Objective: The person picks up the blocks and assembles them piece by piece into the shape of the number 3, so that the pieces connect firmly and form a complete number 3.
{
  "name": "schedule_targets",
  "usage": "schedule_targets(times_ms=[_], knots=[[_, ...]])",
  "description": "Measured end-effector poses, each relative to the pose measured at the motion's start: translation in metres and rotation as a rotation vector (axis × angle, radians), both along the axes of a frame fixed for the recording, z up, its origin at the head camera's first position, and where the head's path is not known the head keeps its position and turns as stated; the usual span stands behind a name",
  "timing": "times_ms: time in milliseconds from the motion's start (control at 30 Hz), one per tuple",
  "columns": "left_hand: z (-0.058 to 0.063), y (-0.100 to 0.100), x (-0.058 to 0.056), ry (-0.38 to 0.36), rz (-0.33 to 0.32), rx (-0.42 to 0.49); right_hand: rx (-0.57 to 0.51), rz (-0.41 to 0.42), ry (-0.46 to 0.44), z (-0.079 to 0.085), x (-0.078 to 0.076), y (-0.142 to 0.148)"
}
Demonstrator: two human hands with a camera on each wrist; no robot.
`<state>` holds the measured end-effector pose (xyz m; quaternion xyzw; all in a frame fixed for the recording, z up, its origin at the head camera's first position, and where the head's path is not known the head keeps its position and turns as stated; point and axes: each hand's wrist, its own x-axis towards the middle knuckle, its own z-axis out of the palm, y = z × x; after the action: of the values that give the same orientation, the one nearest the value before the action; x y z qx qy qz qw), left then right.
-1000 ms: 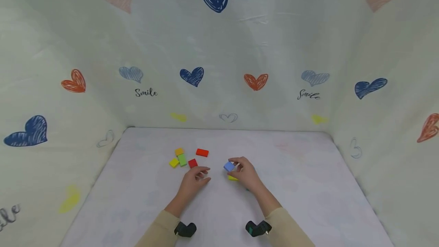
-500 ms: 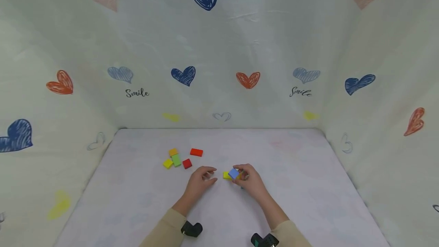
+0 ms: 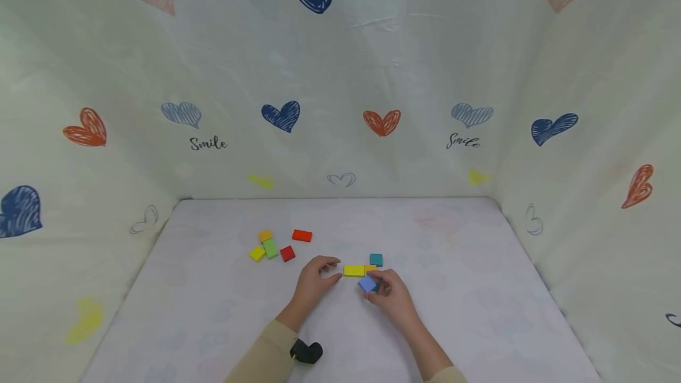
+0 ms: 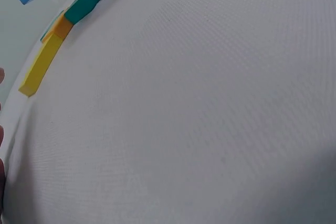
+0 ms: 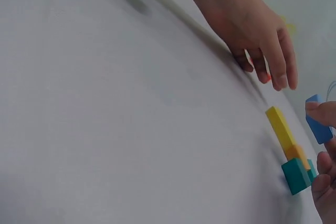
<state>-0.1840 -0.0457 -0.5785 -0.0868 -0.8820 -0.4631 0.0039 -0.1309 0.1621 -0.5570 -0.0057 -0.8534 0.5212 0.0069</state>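
My right hand (image 3: 391, 297) pinches a blue block (image 3: 367, 283) between thumb and fingers, lifted above the table. Beneath and beside it lies a group of blocks: a long yellow block (image 3: 353, 270), an orange block (image 3: 370, 268) at its right end, and a teal block (image 3: 376, 259) behind. A second teal block (image 5: 296, 176) shows plainly in the right wrist view, against the orange one; in the head view my right hand partly covers it. My left hand (image 3: 315, 281) holds nothing, its fingers gently bent near the yellow block's left end.
Farther left on the white-covered table (image 3: 213, 288) lie a red long block (image 3: 302, 236), a red square block (image 3: 288, 253), a green block (image 3: 270, 249), a yellow block (image 3: 258, 253) and an orange block (image 3: 265, 235). A heart-printed curtain (image 3: 340, 75) rises behind the table.
My right hand has carried the blue block nearer to me, from behind the yellow block to in front of it, uncovering the rear teal block. My left hand has shifted right, away from the red square block.
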Motion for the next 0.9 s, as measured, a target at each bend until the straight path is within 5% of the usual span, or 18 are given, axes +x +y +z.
schedule_targets(times_ms=[267, 567, 900], knots=[[-0.007, -0.001, -0.001, 0.006, 0.038, -0.009, -0.005, -0.051, -0.026, -0.010, 0.012, -0.002], [-0.015, 0.005, 0.000, 0.097, 0.080, -0.221, 0.015, -0.042, -0.025, -0.022, 0.020, 0.000], [-0.012, 0.011, 0.000, 0.087, 0.076, -0.303, 0.097, -0.027, -0.044, -0.031, 0.022, 0.002]])
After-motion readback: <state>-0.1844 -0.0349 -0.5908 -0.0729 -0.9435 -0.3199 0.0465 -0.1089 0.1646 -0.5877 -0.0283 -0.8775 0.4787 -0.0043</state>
